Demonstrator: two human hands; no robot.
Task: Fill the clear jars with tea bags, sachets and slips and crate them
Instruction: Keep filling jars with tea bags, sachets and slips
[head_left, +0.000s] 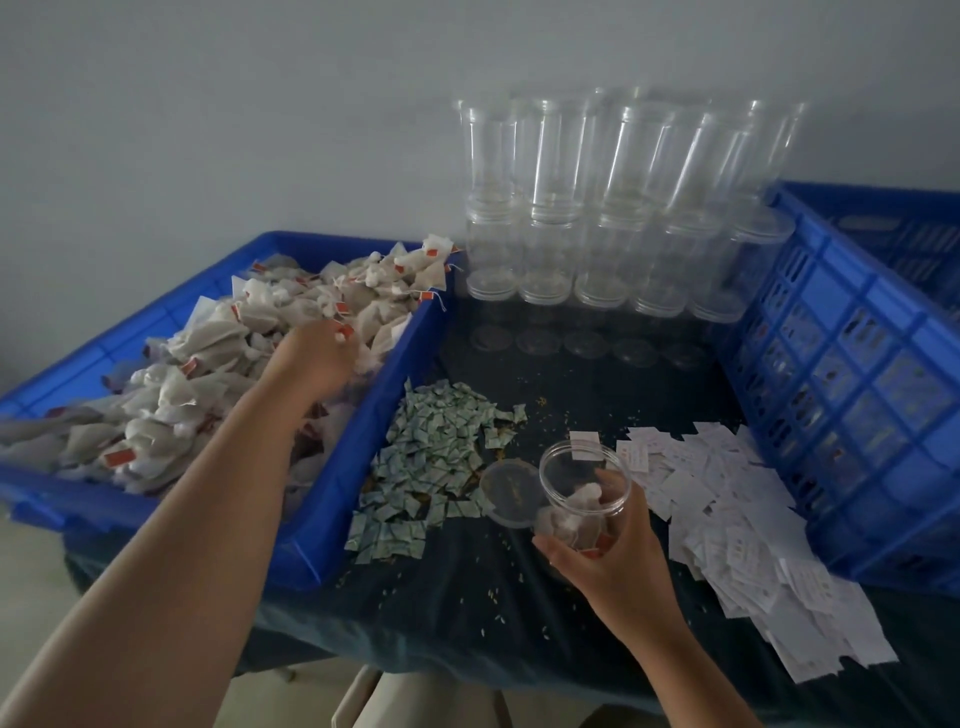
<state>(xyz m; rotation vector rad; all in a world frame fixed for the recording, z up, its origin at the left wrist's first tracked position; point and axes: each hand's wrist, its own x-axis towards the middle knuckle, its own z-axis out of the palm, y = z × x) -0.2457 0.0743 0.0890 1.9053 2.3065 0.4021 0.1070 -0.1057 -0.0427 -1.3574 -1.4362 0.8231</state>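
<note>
Tea bags (182, 395) heap in the blue bin (363, 447), where the left grip (317, 358) digs, too blurred to tell its hold. Right grip (618, 551) clasps the open clear jar (584, 488), tilted toward the bin for loading, with the lid (511, 488) just left.

Print on the white slips (737, 499) is too blurred to read.

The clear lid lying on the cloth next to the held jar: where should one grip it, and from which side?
Probably by its rim, from above, at its far edge. The lid lies flat and shallow, so only the rim gives a hold; the jar in the right hand covers its right side, and sachets crowd its left.
</note>
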